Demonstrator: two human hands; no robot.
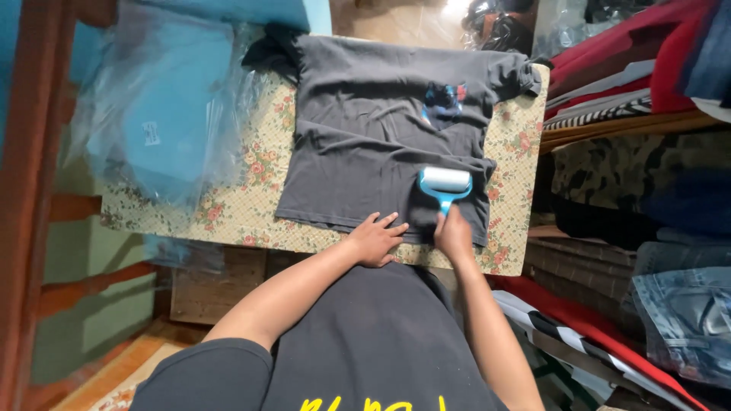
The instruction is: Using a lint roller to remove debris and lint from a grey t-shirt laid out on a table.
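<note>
On the floral-covered bench point(251, 221), a dark grey T-shirt point(365, 137) lay spread flat, and the lint-rolling step looked under way. Her right hand point(454, 234) was closed around the handle of a blue lint roller point(445, 184), whose head rested on the shirt's lower part just beyond that grip. Flat and open, the left hand point(377, 240) pinned the hem. Judging by this, the next stroke called for steady pressure across unrolled fabric.

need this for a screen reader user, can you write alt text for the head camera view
Seen from above, a person's right hand holds a blue lint roller on a dark grey t-shirt spread on a floral-covered table, while the left hand presses the shirt's hem flat. Stacked folded clothes line the right side.
</note>
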